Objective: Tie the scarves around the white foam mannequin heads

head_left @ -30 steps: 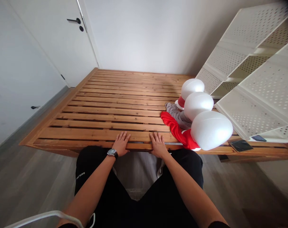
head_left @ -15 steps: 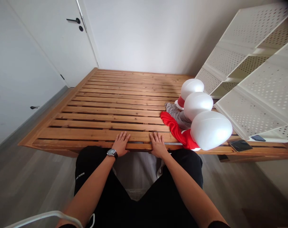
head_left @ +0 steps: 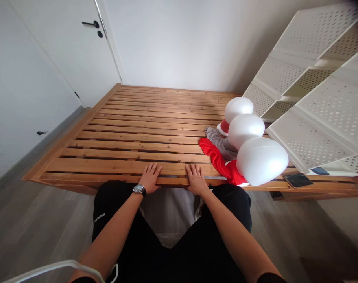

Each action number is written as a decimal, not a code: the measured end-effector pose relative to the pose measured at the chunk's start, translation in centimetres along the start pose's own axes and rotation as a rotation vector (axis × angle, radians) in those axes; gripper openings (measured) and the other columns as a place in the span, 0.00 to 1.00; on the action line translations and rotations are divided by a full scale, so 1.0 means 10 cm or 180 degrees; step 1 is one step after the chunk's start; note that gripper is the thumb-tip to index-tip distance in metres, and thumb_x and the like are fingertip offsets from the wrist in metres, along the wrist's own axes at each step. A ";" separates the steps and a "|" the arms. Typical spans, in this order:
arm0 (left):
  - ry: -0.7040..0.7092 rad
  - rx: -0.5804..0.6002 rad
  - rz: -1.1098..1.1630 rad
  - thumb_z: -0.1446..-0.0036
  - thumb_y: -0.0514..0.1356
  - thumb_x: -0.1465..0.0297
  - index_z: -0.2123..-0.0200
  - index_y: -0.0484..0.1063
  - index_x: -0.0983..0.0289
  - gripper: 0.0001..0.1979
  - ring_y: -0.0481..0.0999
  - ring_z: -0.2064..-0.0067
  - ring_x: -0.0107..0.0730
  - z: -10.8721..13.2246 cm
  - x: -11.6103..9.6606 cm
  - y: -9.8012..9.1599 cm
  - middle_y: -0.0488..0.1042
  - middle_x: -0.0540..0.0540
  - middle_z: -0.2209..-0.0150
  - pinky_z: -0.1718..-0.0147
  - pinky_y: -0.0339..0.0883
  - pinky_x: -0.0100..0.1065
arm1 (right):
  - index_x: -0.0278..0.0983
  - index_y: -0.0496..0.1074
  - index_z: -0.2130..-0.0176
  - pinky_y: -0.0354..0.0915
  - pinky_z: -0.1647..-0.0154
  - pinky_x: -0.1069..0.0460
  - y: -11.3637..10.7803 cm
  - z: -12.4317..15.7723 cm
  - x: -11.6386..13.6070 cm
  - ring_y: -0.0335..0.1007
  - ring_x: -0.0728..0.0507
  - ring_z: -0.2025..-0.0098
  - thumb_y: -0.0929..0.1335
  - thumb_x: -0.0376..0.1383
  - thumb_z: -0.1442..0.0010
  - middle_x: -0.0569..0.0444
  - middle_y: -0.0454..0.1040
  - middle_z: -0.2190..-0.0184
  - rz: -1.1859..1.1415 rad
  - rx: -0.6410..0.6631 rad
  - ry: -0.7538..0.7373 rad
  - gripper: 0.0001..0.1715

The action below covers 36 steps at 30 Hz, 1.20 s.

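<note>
At the left, beyond the slatted table (head_left: 137, 131), we note a white door (head_left: 63, 51). On the table's near edge lies the left hand (head_left: 150, 179): palm down, fingers spread, gripping nothing. A watch (head_left: 139, 190) sits on its wrist. We judge that this hand is laid flat to rest the arm and steady the body. The right hand (head_left: 196, 180) mirrors it on the same edge, fingers apart, likewise holding nothing, and we read the even placement as support.

To the right of the right hand, near but not touching it, we locate the red cloth (head_left: 214, 155). One end lies on the slats; the other gathers at the foot of the nearest dummy head (head_left: 263, 161). Behind it, a grey cloth (head_left: 220, 140) lies against the middle dummy head (head_left: 246, 129); whether it circles the neck, we cannot tell. The far dummy head (head_left: 239, 109) has a red band (head_left: 225, 126) at its neck. We take the row arrangement as a means of keeping each cloth with its own head. The left hand is well apart from all three. Farthest right, we see a perforated white rack (head_left: 310, 135) and a flat, dark phone (head_left: 298, 180).
</note>
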State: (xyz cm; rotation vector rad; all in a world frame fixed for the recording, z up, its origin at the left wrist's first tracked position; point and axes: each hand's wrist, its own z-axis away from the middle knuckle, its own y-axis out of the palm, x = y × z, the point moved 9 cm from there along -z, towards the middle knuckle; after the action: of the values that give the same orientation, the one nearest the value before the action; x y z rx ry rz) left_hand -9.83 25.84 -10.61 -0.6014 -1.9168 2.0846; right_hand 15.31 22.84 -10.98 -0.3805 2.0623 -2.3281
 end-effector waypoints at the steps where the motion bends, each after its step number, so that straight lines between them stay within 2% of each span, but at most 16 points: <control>1: -0.0003 -0.0002 -0.0007 0.53 0.73 0.57 0.25 0.49 0.58 0.57 0.41 0.23 0.57 0.00 0.00 0.00 0.43 0.63 0.23 0.27 0.37 0.56 | 0.36 0.41 0.24 0.30 0.26 0.32 0.00 0.00 0.00 0.27 0.26 0.23 0.80 0.48 0.53 0.37 0.38 0.24 0.0000 0.0009 0.0002 0.73; 36: -0.0002 0.0056 -0.0060 0.53 0.72 0.56 0.25 0.48 0.59 0.57 0.39 0.23 0.57 -0.01 0.01 0.03 0.42 0.63 0.23 0.27 0.37 0.56 | 0.35 0.42 0.25 0.31 0.25 0.31 0.00 0.00 0.00 0.29 0.24 0.23 0.80 0.48 0.53 0.38 0.39 0.24 0.0036 -0.0056 -0.0028 0.72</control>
State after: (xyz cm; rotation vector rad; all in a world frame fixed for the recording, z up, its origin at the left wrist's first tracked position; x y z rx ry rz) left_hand -9.87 25.90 -10.90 -0.5771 -1.8949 2.0883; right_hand 15.32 22.83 -10.99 -0.3775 2.0769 -2.2992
